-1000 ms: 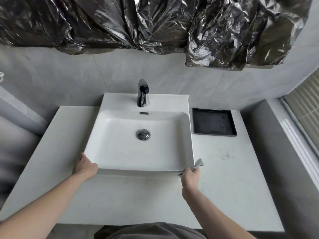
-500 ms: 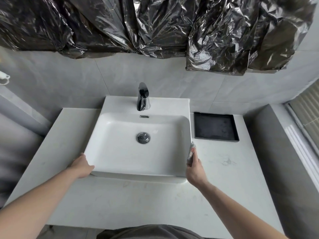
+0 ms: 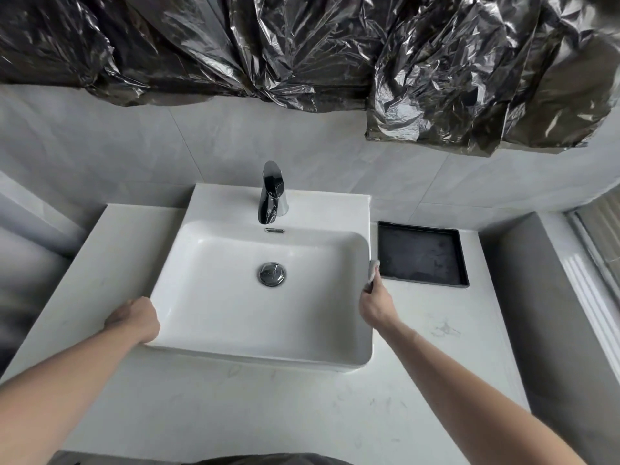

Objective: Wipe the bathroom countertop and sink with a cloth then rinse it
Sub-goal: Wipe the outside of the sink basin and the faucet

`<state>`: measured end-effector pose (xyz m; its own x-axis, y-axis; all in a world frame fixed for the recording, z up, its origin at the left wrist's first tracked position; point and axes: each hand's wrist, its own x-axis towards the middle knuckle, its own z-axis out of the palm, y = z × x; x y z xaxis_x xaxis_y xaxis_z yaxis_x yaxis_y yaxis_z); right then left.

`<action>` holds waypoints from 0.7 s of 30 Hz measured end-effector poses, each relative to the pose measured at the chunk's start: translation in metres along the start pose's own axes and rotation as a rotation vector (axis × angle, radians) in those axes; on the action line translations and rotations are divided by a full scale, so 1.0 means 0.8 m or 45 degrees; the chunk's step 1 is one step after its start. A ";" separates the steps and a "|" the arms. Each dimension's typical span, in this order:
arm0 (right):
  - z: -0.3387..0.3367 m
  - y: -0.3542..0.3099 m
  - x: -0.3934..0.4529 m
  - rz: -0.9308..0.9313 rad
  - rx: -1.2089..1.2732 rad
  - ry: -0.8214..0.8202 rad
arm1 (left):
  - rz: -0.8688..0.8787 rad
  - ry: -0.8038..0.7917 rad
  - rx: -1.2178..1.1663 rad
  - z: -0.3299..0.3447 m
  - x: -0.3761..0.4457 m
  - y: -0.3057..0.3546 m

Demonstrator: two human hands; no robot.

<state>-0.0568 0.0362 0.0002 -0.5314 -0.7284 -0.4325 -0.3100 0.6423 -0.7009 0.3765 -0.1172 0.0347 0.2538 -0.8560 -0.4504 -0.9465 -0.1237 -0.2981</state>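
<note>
Along the right rim of the white rectangular ceramic sink (image 3: 208, 297), about halfway back: right hand (image 3: 377, 305), fingers closed round a small grey cloth (image 3: 373, 271), pressing it to the sink's outer right wall, cloth tip poking out above the fingertips. Just right of that, near the countertop's back right corner: flat square black tray (image 3: 422, 255), close to the cloth but apart from it. At the sink's front left corner: left hand (image 3: 134, 318), knuckles up, resting against the outer edge of the basin; fingers tucked out of sight, so cannot tell whether curled round the rim or lying loose. On the white speckled stone countertop (image 3: 302, 407): the raised basin, set toward the back edge, overhanging a shadow at its front. On the sink's back ledge, centred: glossy chrome single-lever faucet (image 3: 271, 194), spout toward the bowl. In the bowl's middle: round chrome pop-up drain plug (image 3: 271, 273), with a slim overflow slot above it on the back wall. Across the grey tiled wall up top: crinkled black plastic sheeting (image 3: 302, 45), hanging in folds. Faint scuff marks on the countertop's right side, toward the front
</note>
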 end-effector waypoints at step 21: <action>-0.017 -0.053 0.114 -0.277 -0.126 0.137 | -0.042 -0.040 0.128 -0.010 0.007 0.013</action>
<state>-0.1027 -0.0544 -0.0020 -0.5232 -0.8257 -0.2110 -0.4988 0.4974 -0.7098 0.3667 -0.1273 0.0359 0.2919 -0.8359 -0.4648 -0.9131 -0.0988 -0.3956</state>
